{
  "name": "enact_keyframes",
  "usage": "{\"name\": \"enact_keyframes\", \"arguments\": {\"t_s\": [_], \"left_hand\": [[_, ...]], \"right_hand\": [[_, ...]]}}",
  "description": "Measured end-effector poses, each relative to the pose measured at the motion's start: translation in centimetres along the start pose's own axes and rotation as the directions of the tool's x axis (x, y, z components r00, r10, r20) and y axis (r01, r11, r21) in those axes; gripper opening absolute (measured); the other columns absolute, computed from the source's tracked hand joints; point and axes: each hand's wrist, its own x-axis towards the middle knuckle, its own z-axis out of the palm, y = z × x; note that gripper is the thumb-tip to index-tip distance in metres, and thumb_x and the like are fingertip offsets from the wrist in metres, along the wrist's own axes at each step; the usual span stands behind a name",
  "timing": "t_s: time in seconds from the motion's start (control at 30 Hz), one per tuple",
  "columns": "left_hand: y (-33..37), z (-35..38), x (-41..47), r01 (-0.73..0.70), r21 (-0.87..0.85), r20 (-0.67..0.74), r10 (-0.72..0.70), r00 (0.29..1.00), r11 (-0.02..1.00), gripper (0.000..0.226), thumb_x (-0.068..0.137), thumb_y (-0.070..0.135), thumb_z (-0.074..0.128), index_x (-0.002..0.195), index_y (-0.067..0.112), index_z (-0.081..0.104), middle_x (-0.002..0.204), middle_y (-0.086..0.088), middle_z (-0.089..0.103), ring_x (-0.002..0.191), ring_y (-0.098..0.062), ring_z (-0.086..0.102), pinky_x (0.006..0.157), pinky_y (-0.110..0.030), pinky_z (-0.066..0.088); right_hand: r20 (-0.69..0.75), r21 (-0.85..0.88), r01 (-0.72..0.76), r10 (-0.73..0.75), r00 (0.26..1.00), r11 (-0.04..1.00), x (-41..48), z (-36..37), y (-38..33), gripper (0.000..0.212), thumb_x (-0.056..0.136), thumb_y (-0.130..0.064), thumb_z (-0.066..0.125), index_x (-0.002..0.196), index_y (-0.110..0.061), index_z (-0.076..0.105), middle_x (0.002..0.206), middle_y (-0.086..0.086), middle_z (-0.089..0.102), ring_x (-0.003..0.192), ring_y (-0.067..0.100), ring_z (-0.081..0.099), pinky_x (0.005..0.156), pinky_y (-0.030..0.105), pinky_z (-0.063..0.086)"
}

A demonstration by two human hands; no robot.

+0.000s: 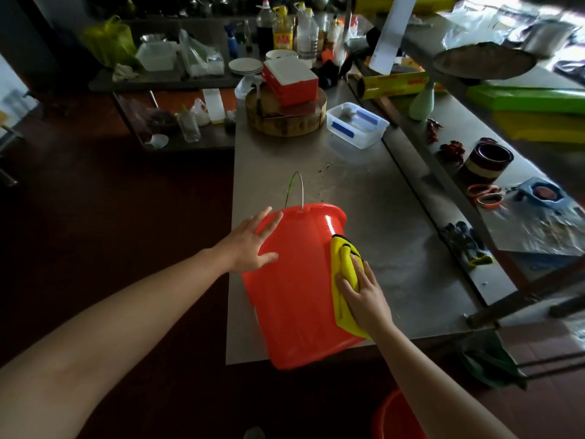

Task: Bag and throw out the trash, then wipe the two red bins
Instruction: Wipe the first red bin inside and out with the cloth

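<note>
Scene: A person cleans a red bin (pixel 297 289) at the near left corner of a steel tabletop (pixel 395 217) in a cluttered kitchen.
Bin: It lies tipped on its side, base toward the person and hanging past the tabletop's near edge. The mouth points away, with the wire handle (pixel 296 188) standing up beyond the rim.
Left hand (pixel 253 242): Flat on the bin's upper left wall near the rim, fingers spread and straight, gripping nothing. It appears to be steadying the bin.
Right hand (pixel 364 293): Fingers laid out straight, pressing a folded yellow cloth (pixel 345 264) against the bin's right wall.
Hands: Apart, one on each flank, with the bin between them.
Key relation: The bin's long axis runs away from the person, so the cloth can travel along the wall from base to rim. The right hand sits nearer the base, the left nearer the mouth.
Second bin (pixel 392 419): A red rim shows on the floor at the bottom edge, below the right forearm.
Stage: Likely the wiping step, on the first of the two bins.
Next move: Probably a stroke along the wall, or a roll of the bin under the left palm to bring a fresh side to the cloth.
</note>
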Motion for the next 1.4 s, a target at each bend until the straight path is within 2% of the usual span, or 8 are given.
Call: {"name": "enact_keyframes", "arguments": {"t_s": [0.13,0.27,0.4,0.63,0.87,1.07,1.27,1.4], "left_hand": [[-0.1,-1.2,0.1,-0.026,0.228,0.144,-0.007,0.990,0.973,0.117,0.067,0.077,0.072,0.143,0.068,-0.017,0.158,0.005,-0.036,0.152,-0.036,-0.001,0.114,-0.058,0.035],[0.3,-1.2,0.5,-0.016,0.234,0.138,-0.017,0.990,0.972,0.120,0.064,0.069,0.080,0.144,0.068,-0.011,0.160,0.001,-0.024,0.149,-0.037,0.007,0.113,-0.055,0.039],[0.4,-1.4,1.0,-0.035,0.249,0.115,0.006,0.993,0.968,0.118,0.063,0.070,0.080,0.147,0.067,-0.004,0.160,-0.005,-0.012,0.145,-0.039,0.018,0.109,-0.054,0.043],[0.1,-1.7,1.1,-0.085,0.266,0.104,0.059,0.993,0.960,0.112,0.073,0.067,0.076,0.146,0.067,-0.009,0.159,-0.002,-0.013,0.145,-0.038,0.016,0.103,-0.054,0.049],[0.6,-1.7,1.5,-0.073,0.273,0.078,0.054,0.996,0.959,0.118,0.065,0.072,0.078,0.143,0.070,-0.011,0.159,-0.005,-0.010,0.146,-0.038,0.017,0.103,-0.057,0.048],[1.0,-1.6,2.2,-0.051,0.224,0.105,0.028,0.994,0.973,0.119,0.061,0.069,0.082,0.143,0.073,-0.005,0.160,-0.003,-0.013,0.146,-0.038,0.013,0.104,-0.057,0.046],[1.4,-1.8,2.5,-0.036,0.210,0.134,0.008,0.991,0.977,0.119,0.061,0.068,0.083,0.140,0.075,-0.005,0.159,0.003,-0.018,0.148,-0.038,0.006,0.106,-0.057,0.044],[1.4,-1.9,2.5,-0.027,0.188,0.144,-0.001,0.990,0.982,0.118,0.062,0.066,0.083,0.139,0.076,-0.006,0.159,0.005,-0.018,0.148,-0.038,0.006,0.108,-0.058,0.043]], "right_hand": [[0.007,-0.007,0.008,-0.008,1.000,1.000,0.1,0.0,0.0,0.070,0.091,-0.072,0.043,0.152,-0.061,0.011,0.168,-0.012,0.012,0.148,0.026,0.031,0.105,0.053,0.043],[-0.045,-0.204,0.125,-0.136,0.990,0.971,-1.0,0.9,-1.4,0.074,0.091,-0.071,0.042,0.155,-0.054,0.009,0.170,-0.006,0.004,0.154,0.029,0.013,0.116,0.053,0.032],[0.007,-0.511,0.352,-0.406,0.914,0.784,-3.4,3.3,-3.7,0.077,0.087,-0.080,0.033,0.154,-0.058,0.003,0.170,-0.002,-0.008,0.155,0.040,-0.006,0.119,0.059,0.017],[0.189,-0.666,0.567,-0.626,0.757,0.484,-5.7,6.7,-5.1,0.070,0.088,-0.071,0.039,0.154,-0.049,0.028,0.171,0.002,0.003,0.153,0.046,-0.010,0.115,0.074,0.007],[0.049,-0.575,0.502,-0.586,0.809,0.646,-4.5,4.1,-1.9,0.070,0.090,-0.078,0.039,0.154,-0.053,0.024,0.171,-0.007,0.003,0.157,0.033,-0.002,0.118,0.063,0.022],[-0.153,-0.202,0.229,-0.261,0.953,0.952,-4.1,1.9,1.5,0.073,0.085,-0.080,0.040,0.152,-0.058,0.021,0.169,-0.013,0.011,0.156,0.021,0.011,0.116,0.052,0.032],[-0.076,0.198,0.020,-0.005,0.997,0.980,-3.2,0.3,3.5,0.069,0.086,-0.068,0.055,0.149,-0.062,0.027,0.166,-0.013,0.022,0.150,0.020,0.029,0.117,0.047,0.032],[-0.069,0.188,-0.005,0.018,0.997,0.982,-3.8,0.2,3.2,0.080,0.075,-0.079,0.045,0.150,-0.060,0.023,0.167,-0.008,0.020,0.150,0.024,0.027,0.116,0.047,0.031]]}}
